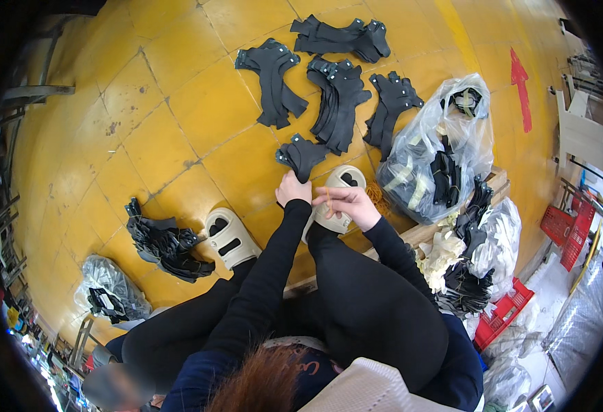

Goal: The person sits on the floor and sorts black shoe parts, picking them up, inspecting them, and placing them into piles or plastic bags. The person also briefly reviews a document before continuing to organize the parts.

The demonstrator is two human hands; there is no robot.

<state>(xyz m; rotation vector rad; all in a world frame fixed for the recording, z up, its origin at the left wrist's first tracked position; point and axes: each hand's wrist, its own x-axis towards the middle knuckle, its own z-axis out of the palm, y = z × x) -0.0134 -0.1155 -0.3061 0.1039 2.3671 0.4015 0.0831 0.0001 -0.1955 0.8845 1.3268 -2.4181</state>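
Observation:
A small bundle of black socks (304,155) is gripped in my left hand (292,190), its splayed ends pointing away from me above the yellow floor. Close beside it, my right hand (351,206) has a thin orange rubber band (328,201) at its fingers, thumb and fingertips drawn together. A heap of orange rubber bands (378,197) lies just right of my right sandal (348,180). Farther out, several bundles of black socks (335,96) are spread over the floor. Part of the held bundle is hidden by my left fist.
To the right stands a clear plastic bag (421,154) with sock bundles inside. Below it are cream-coloured scraps (442,257), more dark socks (469,288) and a red crate (504,316). At left lie a sock pile (167,244) and another plastic bag (112,281), beside my left sandal (229,237).

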